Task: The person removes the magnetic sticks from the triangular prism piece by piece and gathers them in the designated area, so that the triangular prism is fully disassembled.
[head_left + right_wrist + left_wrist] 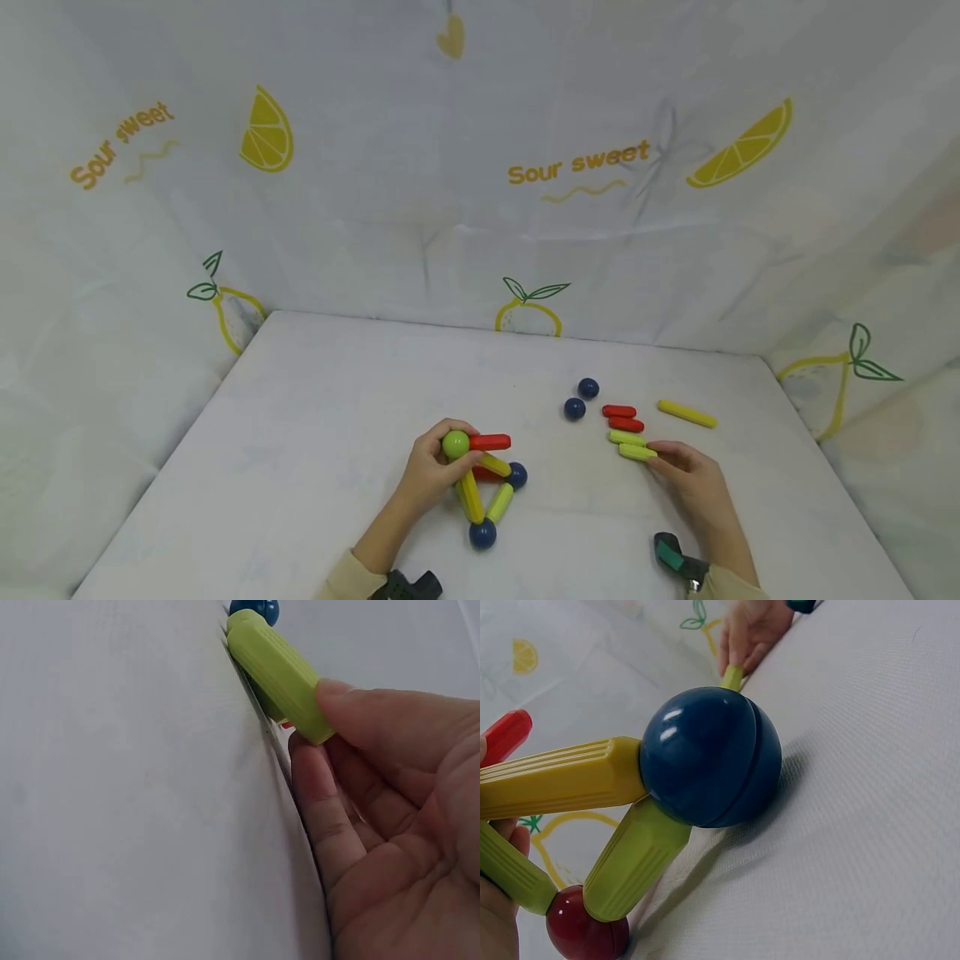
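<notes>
My left hand (426, 468) grips the top of a frame of building rods and balls, around its light green ball (455, 444). A short red rod (491, 442) sticks out sideways from that ball. Yellow rods (471, 497) slope down to blue balls (483, 534), and a light green rod (500, 503) links two blue balls low down. A dark red ball (585, 924) shows at another corner in the left wrist view. My right hand (697, 487) pinches one end of a loose light green rod (279, 671) between thumb and fingers, its far end tilted toward the table.
Beside the pinched rod lies a second light green rod (626, 437), with two red rods (626, 425) behind it. Two loose blue balls (574, 408) sit farther back, and a longer yellow rod (687, 414) lies to the right. A printed curtain (375, 208) borders the white table (300, 433).
</notes>
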The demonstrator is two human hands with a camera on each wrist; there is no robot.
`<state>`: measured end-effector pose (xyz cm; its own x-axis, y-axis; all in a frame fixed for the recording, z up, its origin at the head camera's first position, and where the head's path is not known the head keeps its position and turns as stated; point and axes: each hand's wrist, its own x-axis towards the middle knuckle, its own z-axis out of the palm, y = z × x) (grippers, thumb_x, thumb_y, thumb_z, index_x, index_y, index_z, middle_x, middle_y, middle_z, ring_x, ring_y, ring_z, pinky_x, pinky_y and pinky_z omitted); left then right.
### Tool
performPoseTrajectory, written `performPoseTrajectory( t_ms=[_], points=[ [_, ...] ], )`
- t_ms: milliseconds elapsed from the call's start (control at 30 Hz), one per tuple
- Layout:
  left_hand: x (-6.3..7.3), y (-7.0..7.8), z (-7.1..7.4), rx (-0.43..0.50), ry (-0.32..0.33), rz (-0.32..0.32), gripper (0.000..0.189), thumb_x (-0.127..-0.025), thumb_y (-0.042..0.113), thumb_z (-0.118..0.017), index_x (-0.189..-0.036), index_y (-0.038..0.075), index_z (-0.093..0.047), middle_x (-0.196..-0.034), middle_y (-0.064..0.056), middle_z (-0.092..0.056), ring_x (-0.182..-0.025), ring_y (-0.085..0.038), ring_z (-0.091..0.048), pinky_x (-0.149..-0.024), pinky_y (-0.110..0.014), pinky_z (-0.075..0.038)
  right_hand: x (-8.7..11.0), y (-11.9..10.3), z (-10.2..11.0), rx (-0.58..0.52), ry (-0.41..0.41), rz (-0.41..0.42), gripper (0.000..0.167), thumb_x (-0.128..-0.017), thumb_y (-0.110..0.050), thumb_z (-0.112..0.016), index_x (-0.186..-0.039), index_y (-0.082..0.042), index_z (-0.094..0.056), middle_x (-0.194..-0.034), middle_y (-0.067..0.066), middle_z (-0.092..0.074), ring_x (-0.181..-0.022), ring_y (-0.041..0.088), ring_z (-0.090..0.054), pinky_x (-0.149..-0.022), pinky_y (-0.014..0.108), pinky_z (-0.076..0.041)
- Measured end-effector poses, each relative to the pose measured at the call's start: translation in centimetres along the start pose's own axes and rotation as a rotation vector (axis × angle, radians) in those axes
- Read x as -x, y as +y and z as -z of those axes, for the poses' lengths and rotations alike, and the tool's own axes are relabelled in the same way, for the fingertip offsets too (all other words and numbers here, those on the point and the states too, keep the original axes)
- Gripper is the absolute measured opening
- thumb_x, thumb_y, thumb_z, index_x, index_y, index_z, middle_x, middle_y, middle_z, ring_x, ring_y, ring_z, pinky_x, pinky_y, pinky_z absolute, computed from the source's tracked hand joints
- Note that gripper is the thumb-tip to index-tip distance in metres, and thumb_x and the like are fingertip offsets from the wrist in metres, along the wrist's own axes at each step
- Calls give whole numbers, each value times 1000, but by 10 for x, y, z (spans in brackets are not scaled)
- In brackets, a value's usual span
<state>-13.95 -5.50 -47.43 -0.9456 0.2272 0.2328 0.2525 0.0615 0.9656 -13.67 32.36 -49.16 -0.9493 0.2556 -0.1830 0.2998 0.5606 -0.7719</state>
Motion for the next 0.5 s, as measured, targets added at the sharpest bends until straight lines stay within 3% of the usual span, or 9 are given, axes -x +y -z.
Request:
performPoseTrajectory(
  t_ms=[100, 267, 500],
  points=[
    [-1, -3, 0, 6, 2, -14, 24, -84, 4, -69, -106, 6, -60, -99, -14, -63, -80, -7, -51, -65, -15, -50, -3, -1, -4, 63, 37, 25, 37, -92, -28, -62, -122, -8, -60, -124, 13, -59, -110, 20, -53, -75, 12, -44],
    [-1, -8, 2, 79, -24, -44, 25, -85, 4, -68, -109, 4, -59, -102, -16, -59, -81, -8, -54, -68, -16, -53, -3, -3, -5, 70, 71, 62, 39, -93, -27, -61, -125, -6, -56, -124, 14, -59, -111, 23, -55, -72, 1, -41],
    [1, -11, 4, 135, -62, -93, 28, -86, 4, -67, -112, 2, -58, -107, -19, -57, -88, -9, -56, -78, -17, -54, 10, -24, -8, -36, 173, 151, 45, -93, -33, -59, -128, -5, -52, -126, 16, -57, -113, 25, -56, -73, -5, -38]
  ],
)
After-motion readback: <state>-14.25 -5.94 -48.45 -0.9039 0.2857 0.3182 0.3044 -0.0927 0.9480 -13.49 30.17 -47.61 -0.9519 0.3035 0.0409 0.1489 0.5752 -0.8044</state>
